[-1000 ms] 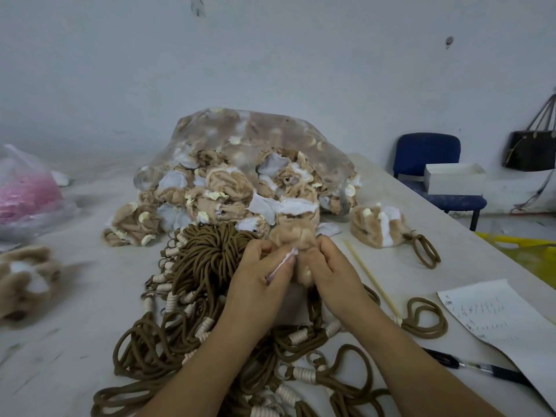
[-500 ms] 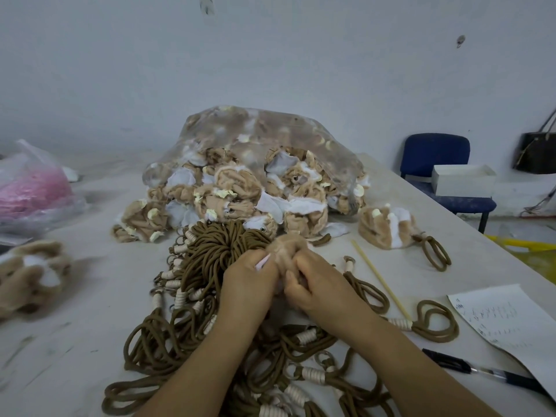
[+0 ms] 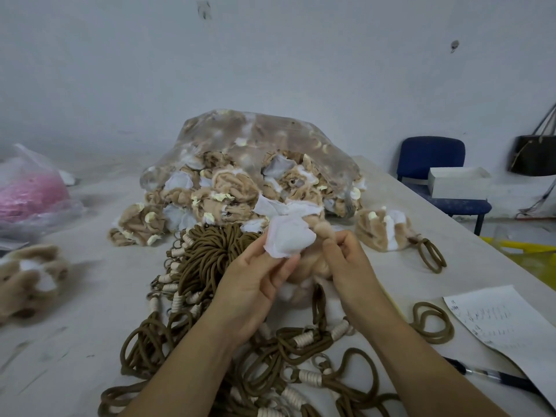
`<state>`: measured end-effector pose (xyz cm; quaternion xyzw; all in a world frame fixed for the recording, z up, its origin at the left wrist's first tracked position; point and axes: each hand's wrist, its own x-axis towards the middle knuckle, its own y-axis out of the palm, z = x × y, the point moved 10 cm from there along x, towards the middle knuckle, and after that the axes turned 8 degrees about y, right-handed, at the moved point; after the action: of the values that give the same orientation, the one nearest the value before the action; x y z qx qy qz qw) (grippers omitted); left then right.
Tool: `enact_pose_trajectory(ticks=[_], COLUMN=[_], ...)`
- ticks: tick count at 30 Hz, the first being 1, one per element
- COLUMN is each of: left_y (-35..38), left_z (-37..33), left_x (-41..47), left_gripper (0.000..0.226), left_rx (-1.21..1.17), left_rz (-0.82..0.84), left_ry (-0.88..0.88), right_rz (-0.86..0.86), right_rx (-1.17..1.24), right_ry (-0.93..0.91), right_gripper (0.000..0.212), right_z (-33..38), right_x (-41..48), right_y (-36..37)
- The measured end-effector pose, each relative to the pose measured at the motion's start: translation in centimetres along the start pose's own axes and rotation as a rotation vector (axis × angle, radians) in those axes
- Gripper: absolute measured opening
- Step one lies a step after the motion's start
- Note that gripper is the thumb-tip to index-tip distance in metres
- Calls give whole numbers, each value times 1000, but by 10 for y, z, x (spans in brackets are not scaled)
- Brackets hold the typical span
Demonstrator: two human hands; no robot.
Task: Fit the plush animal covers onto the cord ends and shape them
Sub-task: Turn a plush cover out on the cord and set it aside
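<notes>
Plush cover (image 3: 298,260) pinched by both hands (image 3: 255,284); paper sheet (image 3: 505,323) handwriting unreadable.

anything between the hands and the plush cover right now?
Nothing visible. The left hand pinches the white lining of the plush cover and the right hand grips its tan fur directly. A brown cord hangs from under the cover; whether its end is seated inside is hidden.

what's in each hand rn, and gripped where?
Both hold one tan plush animal cover. Left hand has its grip on the white fabric lining turned outward at the top; right hand pinches the tan plush edge beside it.
</notes>
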<state>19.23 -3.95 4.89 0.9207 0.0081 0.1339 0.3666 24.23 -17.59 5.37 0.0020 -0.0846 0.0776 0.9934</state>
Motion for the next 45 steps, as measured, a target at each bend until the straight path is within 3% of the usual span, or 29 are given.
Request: enact_pose_trajectory(ticks=[3, 7, 11, 14, 16, 19, 21, 24, 27, 30, 33, 36, 41, 45], left_y=[-7, -19, -24, -11, -8, -14, -12, -18, -31, -32, -30, -28, -28, -31], left_z=[1, -4, -11, -16, -21, -24, -21, -13, 3, 14, 13, 10, -1, -3], left_x=[-1, -1, -4, -8, -8, -7, -6, -5, -4, -6, -6, -5, -5, -5], left_gripper=[40, 33, 8, 15, 16, 8, 8, 5, 7, 9, 24, 26, 16, 16], left_rx=[168, 239, 699, 747, 804, 1084, 1149, 1121, 885, 704, 644, 627, 776, 730], left_rz=[-80, -168, -143, -52, -53, -128, -123, -134, -175, -196, -183, -177, -189, -239], left_ry=[69, 108, 145, 202, 258, 305, 290, 208, 55, -54, -55, -24, 79, 82], right_rz=[68, 220, 330, 172, 117, 177, 209, 263, 262, 266, 276, 275, 232, 271], right_rx=[11, -120, -265, -194, -66, 179, 259, 263, 205, 124, 103, 117, -159, -302], right_ry=[5, -97, -174, -138, -63, 71, 109, 125, 148, 175, 201, 170, 60, -45], right_gripper=[2, 43, 43, 28, 28, 32, 35, 35, 35, 54, 71, 55, 14, 22], right_z=[0, 7, 7, 7, 0, -15, -20, -23, -27, -33, -35, -30, -21, -13], right_x=[-1, -8, -19, -9, -2, 3, 3, 2, 2, 2, 1, 0, -1, -3], right_y=[8, 28, 45, 27, 15, 17, 22, 30, 30, 30, 31, 32, 28, 32])
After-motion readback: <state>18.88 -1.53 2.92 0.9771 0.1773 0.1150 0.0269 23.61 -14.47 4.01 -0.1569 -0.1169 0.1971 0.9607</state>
